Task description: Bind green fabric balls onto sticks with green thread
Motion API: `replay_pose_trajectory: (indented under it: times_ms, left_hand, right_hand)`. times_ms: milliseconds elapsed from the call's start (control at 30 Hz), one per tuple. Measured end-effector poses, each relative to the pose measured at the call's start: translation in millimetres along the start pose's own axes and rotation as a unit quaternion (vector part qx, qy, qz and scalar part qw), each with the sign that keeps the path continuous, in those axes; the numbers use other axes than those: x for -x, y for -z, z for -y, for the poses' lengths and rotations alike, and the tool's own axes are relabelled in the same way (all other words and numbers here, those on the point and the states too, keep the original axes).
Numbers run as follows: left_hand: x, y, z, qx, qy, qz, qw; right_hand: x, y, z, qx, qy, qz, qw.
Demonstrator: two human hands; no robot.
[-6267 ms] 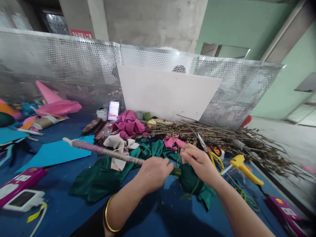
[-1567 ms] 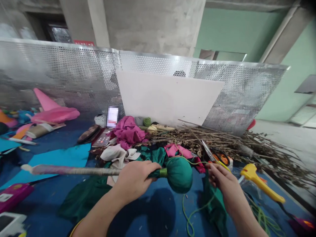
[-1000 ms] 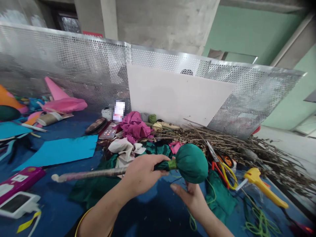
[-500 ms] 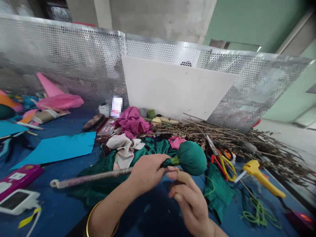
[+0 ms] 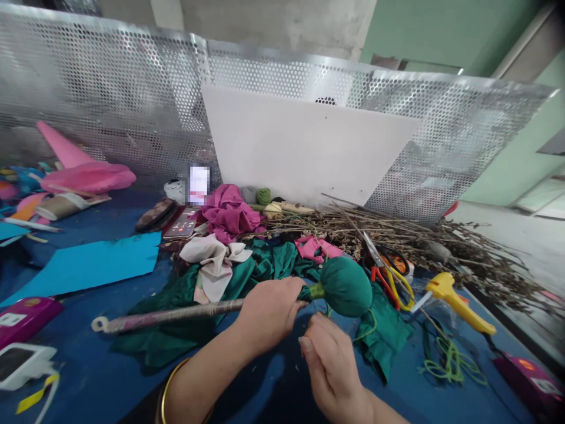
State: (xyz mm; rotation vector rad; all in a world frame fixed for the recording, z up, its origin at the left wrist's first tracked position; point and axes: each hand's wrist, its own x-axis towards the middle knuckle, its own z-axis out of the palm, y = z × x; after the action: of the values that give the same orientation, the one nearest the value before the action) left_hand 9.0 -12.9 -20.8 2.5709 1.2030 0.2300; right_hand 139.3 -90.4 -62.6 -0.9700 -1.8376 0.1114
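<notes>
The left hand (image 5: 269, 306) is closed around a long stick (image 5: 176, 314) just behind its round green cloth ball (image 5: 346, 285), held low over the blue worktop (image 5: 88, 377). The right hand (image 5: 329, 362) sits just below the ball's tied neck with fingers curled; what they pinch I cannot tell. Bare blue surface lies open near the person, while crumpled green cloth (image 5: 176, 318), dry twigs (image 5: 419, 247), scissors (image 5: 386, 271) and a yellow glue gun (image 5: 454, 297) crowd the far side against the perforated metal screen (image 5: 110, 100)
</notes>
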Motion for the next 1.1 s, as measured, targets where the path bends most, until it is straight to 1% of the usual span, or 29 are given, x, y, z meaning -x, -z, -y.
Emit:
replay_pose_trajectory:
  times_ms: [167, 233, 267, 333, 400, 467, 600, 700, 800, 900, 933, 1000, 1067, 1100]
  left_hand:
    - [-2, -6.8, 2, -0.010, 0.003, 0.002, 1.000]
    - [-3, -9.4, 3, -0.020, 0.001, 0.004, 1.000]
    - [-4, -10.0, 4, -0.026, -0.001, 0.004, 1.000]
    - [-5, -9.7, 5, -0.038, -0.004, 0.004, 0.999]
    - [-4, -7.5, 6, -0.051, -0.005, 0.000, 0.999]
    - [-3, -4.6, 6, -0.067, -0.009, -0.002, 0.998]
    - [-2, -1.7, 6, -0.097, -0.023, 0.003, 0.995]
    - [-1, -2.0, 6, -0.111, -0.029, 0.003, 0.993]
    - [0, -2.1, 5, -0.116, -0.030, 0.008, 0.993]
    - [1, -2.2, 4, -0.114, -0.037, 0.016, 0.993]
    - [1, -2.4, 4, -0.115, -0.044, 0.019, 0.992]
    - [2, -3.0, 4, -0.119, -0.064, 0.028, 0.990]
    - [2, -3.6, 3, -0.127, -0.089, 0.039, 0.987]
    - [2, -3.7, 3, -0.133, -0.101, 0.043, 0.985]
  right_hand:
    - [5, -6, -1, 0.039, 0.022, 0.026, 0.999]
    - [5, -5, -2, 0.042, 0.030, 0.033, 0.998]
    - [3, -3, -2, 0.029, 0.029, 0.035, 0.999]
    - [-3, 6, -3, -0.030, 0.012, 0.044, 0.998]
    - [-12, 18, -5, -0.102, -0.023, 0.058, 0.993]
    - [-21, 31, -7, -0.135, -0.057, 0.070, 0.987]
    - [-35, 48, -10, -0.087, -0.102, 0.095, 0.986]
    - [-45, 55, -12, -0.049, -0.119, 0.140, 0.982]
    - [-57, 61, -13, -0.029, -0.104, 0.193, 0.975]
    - [-70, 63, -18, -0.012, -0.066, 0.249, 0.966]
    - [-73, 62, -21, -0.006, -0.053, 0.257, 0.965]
    - [-77, 59, -28, 0.004, -0.039, 0.251, 0.967]
    - [-80, 56, -37, 0.001, -0.048, 0.240, 0.970]
    - [-81, 54, -42, -0.005, -0.064, 0.238, 0.969]
